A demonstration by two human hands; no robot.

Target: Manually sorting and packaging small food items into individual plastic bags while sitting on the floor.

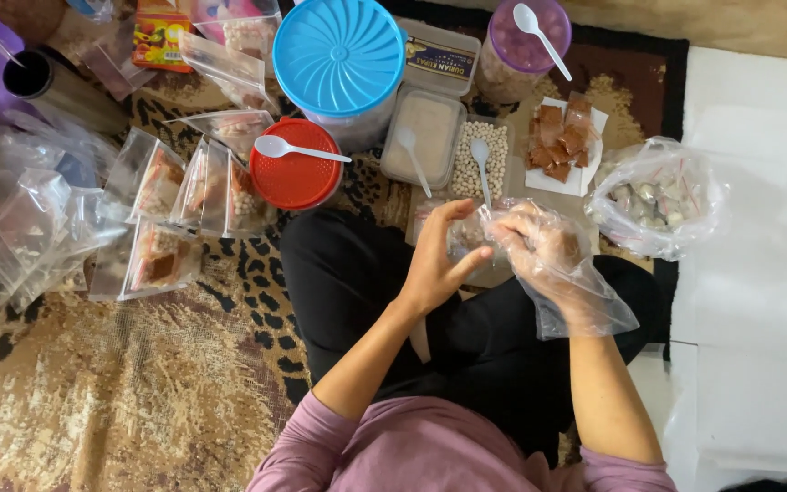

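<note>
Hands meet over the lap of a person sitting cross-legged in black trousers on a leopard-print rug. The bare left hand is half closed, its thumb and fingers pinching the edge of a small clear plastic bag. The right hand, covered by a loose transparent plastic glove, is curled with its fingertips at the same bag's other side; both hands grip it between them, just above the knees.

Just beyond the hands sit two rectangular clear plastic tubs, one of pale powder and one of small round white balls, each with a white plastic spoon in it. A sheet of white paper bearing brown square pieces lies to the right of them, and beside that a knotted clear bag of wrapped sweets. A round red lid carrying another white spoon rests left of the tubs, near a big jar with a blue ribbed lid. Filled clear packets lie spread on the rug at the left.
</note>
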